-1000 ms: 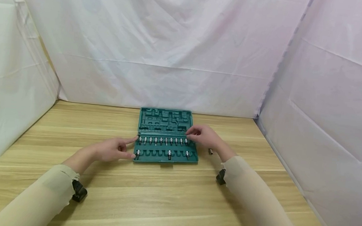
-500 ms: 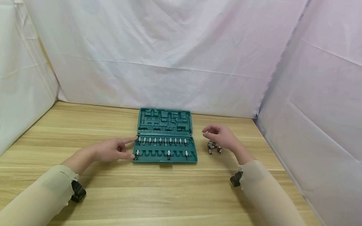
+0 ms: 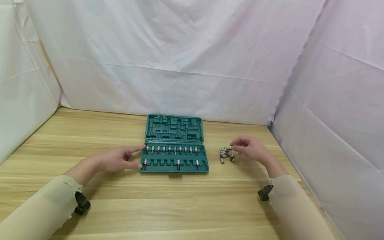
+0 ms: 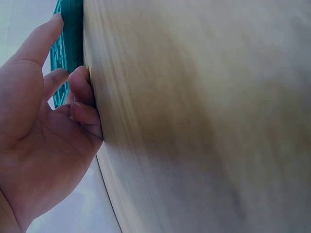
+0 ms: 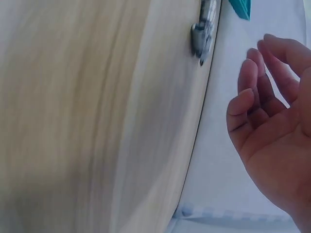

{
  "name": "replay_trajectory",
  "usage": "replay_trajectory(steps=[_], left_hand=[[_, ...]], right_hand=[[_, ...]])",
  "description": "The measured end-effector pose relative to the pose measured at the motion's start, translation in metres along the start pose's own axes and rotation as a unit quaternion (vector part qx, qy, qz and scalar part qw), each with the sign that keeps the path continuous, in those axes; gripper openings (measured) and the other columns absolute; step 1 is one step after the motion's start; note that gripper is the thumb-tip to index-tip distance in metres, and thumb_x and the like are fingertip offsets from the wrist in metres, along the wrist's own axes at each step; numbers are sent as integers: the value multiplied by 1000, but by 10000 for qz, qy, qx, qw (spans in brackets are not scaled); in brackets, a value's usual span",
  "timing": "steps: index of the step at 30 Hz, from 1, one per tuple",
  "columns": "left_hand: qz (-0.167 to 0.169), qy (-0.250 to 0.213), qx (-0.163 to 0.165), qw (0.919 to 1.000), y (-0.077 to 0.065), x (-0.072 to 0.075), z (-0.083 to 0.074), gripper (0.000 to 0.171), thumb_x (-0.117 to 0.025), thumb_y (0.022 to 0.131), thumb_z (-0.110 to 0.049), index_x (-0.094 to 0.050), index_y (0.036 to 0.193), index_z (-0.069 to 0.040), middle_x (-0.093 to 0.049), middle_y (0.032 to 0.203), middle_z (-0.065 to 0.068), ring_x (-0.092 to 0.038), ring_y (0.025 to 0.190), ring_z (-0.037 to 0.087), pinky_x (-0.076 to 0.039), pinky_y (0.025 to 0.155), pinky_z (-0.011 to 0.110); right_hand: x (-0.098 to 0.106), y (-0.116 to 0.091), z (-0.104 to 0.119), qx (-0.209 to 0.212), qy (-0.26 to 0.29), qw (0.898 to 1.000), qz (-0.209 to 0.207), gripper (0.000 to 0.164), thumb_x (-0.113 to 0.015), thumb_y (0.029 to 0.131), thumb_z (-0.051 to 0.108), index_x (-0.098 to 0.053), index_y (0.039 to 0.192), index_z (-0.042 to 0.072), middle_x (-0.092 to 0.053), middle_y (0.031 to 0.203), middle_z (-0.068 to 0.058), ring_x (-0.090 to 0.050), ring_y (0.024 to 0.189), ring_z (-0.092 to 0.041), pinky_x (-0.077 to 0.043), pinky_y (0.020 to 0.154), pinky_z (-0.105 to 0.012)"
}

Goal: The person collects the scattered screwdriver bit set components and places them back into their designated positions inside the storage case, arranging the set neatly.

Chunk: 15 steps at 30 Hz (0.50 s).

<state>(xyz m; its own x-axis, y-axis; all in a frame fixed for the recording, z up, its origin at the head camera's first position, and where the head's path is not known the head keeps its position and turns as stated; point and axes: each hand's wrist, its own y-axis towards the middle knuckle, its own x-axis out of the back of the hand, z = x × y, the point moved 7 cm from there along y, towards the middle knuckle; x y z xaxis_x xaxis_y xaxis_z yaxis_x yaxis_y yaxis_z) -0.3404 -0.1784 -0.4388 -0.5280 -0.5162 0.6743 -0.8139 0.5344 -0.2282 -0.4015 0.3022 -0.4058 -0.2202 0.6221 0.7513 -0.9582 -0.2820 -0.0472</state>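
Observation:
A green plastic case [image 3: 170,169] lies unfolded on the table, its moulded lid half [image 3: 157,129] towards the back wall. In its near half a row of small chrome-and-black bit sockets [image 3: 175,149] fills the upper slots; 3 larger ones [image 3: 178,164] sit spaced out below. My left hand [image 3: 117,158] touches the case's left edge with a stretched index finger and thumb, the other fingers folded under. To the right of the case lies a loose cluster of bit sockets [image 3: 225,152]. Just beyond it, my right hand [image 3: 252,149] hovers with loosely bent fingers and nothing in them.
The wood-grain table [image 3: 169,217] has white cloth walls [image 3: 184,50] at the back and both sides. Black wrist cameras [image 3: 82,204] hang under both forearms. In the right wrist view, loose bit sockets [image 5: 203,36] lie near a corner of the green case.
My right hand has moved from the case's right end, over the loose bit sockets, to their right side, uncovering them. My left hand stays at the case's edge.

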Motion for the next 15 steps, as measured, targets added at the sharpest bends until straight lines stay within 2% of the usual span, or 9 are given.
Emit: replay_trajectory(steps=[4, 11, 15], left_hand=[[12, -30, -25, 10000, 0, 0, 0, 91, -77, 104, -43, -27, 176, -19, -55, 86, 4, -48, 77, 20, -42, 67, 31], [31, -42, -42, 10000, 0, 0, 1, 91, -77, 104, -44, -27, 176, -21, -54, 85, 3, -47, 76, 19, -41, 67, 31], [43, -49, -47, 10000, 1, 0, 2, 91, -77, 104, -44, -27, 176, -21, -54, 85, 3, -47, 76, 19, -41, 67, 31]], right_hand=[[2, -7, -8, 16, 27, 9997, 241, 22, -72, 106, 19, -79, 124, 7, -77, 115, -13, -66, 98, -24, -56, 80, -35], [-6, -16, -17, -38, -228, 9945, 1026, 19, -74, 102, 12, -82, 120, 12, -79, 120, -10, -67, 97, -21, -55, 84, -35], [-9, -17, -21, -125, -325, 9930, 1131, 18, -78, 100, 12, -82, 118, 14, -79, 115, -7, -66, 95, -18, -55, 83, -32]])
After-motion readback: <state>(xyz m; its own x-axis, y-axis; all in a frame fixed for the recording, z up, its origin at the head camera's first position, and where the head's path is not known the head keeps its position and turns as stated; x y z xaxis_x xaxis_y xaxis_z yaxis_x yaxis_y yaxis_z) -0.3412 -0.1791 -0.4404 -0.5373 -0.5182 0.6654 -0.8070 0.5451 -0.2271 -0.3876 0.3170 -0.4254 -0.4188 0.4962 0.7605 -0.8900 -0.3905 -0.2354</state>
